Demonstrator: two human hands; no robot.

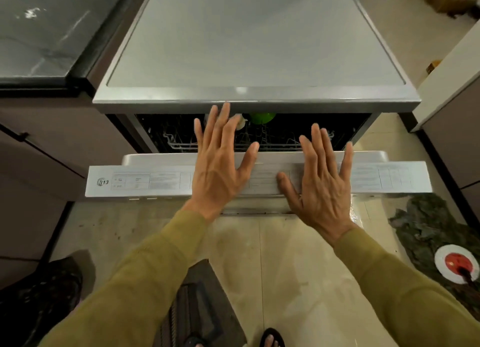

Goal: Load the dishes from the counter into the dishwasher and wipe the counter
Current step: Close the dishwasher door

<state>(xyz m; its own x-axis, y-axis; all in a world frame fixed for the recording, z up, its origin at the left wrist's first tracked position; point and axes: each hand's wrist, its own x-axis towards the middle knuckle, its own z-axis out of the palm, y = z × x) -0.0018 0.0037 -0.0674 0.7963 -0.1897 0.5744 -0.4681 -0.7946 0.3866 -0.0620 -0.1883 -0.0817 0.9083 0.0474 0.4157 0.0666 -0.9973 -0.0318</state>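
The dishwasher door (259,180), nearly closed at 12 o'clock below the counter (254,47), was judged stiff and weighty, best pushed along its top edge, where the left hand (220,164) and right hand (322,185) were spread flat, fingers wide, holding nothing.

I see pale floor tiles (280,263), brown cabinets (39,149) at left, a dark glossy countertop (39,34) above, and a striped mat (192,307).

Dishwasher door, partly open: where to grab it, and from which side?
Probably the door's top edge, from the front and above. It leans out toward the person, so that long flat edge faces up; both open hands, left and right, are spread over its middle.
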